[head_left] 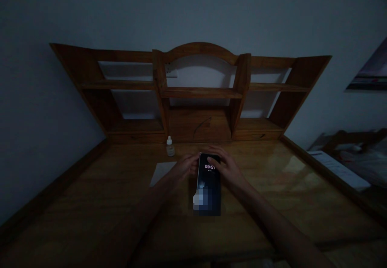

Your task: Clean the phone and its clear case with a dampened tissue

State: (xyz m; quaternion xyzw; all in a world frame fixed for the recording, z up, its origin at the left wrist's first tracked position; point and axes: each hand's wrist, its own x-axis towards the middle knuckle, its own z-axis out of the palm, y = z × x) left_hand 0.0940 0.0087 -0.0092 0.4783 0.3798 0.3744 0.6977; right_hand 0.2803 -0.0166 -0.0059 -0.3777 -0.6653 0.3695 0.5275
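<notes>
A smartphone (208, 183) with a lit screen reading 09:51 is held over the desk, its lower part blurred by pixel blocks. My right hand (224, 164) grips its upper right side, thumb over the glass and fingers behind the top edge. At the upper left corner, the curled fingers of my left hand (188, 165) close against the phone's edge; their tips are dim and partly hidden. A white sheet of paper (161, 171) lies partly under my left wrist. Behind it stands a small clear bottle (170, 149) with a white dropper cap.
The wooden desk (99, 203) has raised side edges. Along its back runs a wooden shelf unit (201, 93) with several compartments, a wall socket (171, 71) visible through it. At the right are a white box-like object (338, 171) and a wooden chair back (350, 139). The room is dark.
</notes>
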